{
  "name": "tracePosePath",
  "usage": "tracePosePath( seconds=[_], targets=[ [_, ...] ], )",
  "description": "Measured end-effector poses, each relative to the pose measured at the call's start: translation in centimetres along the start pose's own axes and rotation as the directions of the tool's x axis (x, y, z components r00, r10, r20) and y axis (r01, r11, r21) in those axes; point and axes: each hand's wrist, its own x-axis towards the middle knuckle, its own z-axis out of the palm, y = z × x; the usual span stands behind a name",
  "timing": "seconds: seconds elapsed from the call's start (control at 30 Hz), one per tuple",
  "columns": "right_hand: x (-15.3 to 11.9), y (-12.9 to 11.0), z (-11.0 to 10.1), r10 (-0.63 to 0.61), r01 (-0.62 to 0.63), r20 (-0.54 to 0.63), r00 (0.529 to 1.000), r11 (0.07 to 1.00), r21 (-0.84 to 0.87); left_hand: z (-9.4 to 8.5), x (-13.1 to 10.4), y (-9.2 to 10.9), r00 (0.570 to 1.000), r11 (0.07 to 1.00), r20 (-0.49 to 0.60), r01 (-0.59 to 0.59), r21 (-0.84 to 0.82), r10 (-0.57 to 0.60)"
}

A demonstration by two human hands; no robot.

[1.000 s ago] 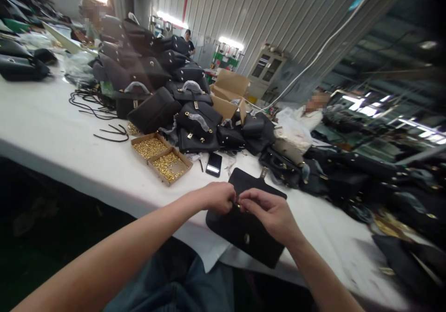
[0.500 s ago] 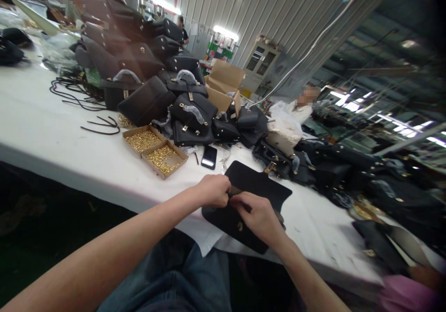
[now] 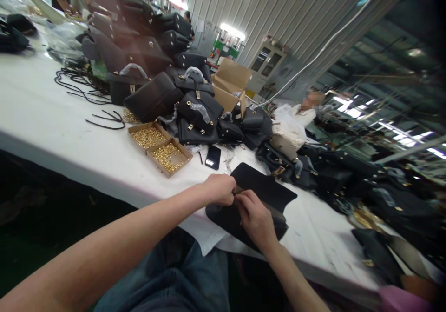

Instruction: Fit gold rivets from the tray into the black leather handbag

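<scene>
Now both hands, left [image 3: 219,189], right [image 3: 256,219], grip pinched on black bag [image 3: 265,189]; flap points away-right

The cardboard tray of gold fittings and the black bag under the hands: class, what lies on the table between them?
In the head view, a black phone lies between the tray and the bag.

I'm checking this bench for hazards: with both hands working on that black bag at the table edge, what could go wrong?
The black bag hangs partly over the table edge, so a pull by the left hand or right hand might slide it off. The open trays of gold fittings sit close to the left forearm and could be knocked and spilled. The phone lies close by and could be swept aside.
</scene>
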Motion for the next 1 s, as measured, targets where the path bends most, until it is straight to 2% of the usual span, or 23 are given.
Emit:
tracePosePath(
  seconds=[0.1, 0.33, 0.47, 0.67, 0.87, 1.0],
  targets=[
    [0.0, 0.2, 0.4, -0.009, 0.009, -0.019, 1.000, 1.000, 0.004, 0.5, 0.4, -0.6, 0.999, 0.999, -0.020, -0.036, -0.019, 0.036],
    [0.0, 0.9, 1.1, -0.028, 0.026, -0.057, 0.998, 0.999, -0.032, 1.8, 1.0, -1.4, 0.998, 0.995, -0.054, -0.038, -0.094, 0.033],
    [0.0, 0.9, 1.1, -0.020, 0.019, -0.047, 0.999, 0.999, -0.030, 1.8, 1.0, -1.6, 0.998, 0.990, -0.046, -0.041, -0.133, 0.035],
    [0.1, 0.9, 0.6, 0.051, -0.043, -0.059, 0.997, 0.991, 0.126, 1.6, 1.0, -1.9, 0.998, 0.976, -0.021, -0.066, -0.206, 0.062],
    [0.4, 1.1, 0.7, 0.049, -0.043, -0.033, 0.998, 0.989, 0.140, 1.9, 1.1, -2.3, 0.997, 0.967, -0.023, -0.079, -0.242, 0.075],
    [0.2, 1.1, 0.9, 0.058, -0.049, -0.057, 0.997, 0.987, 0.152, 2.0, 1.0, -2.3, 0.995, 0.958, -0.040, -0.100, -0.267, 0.093]
  ],
)
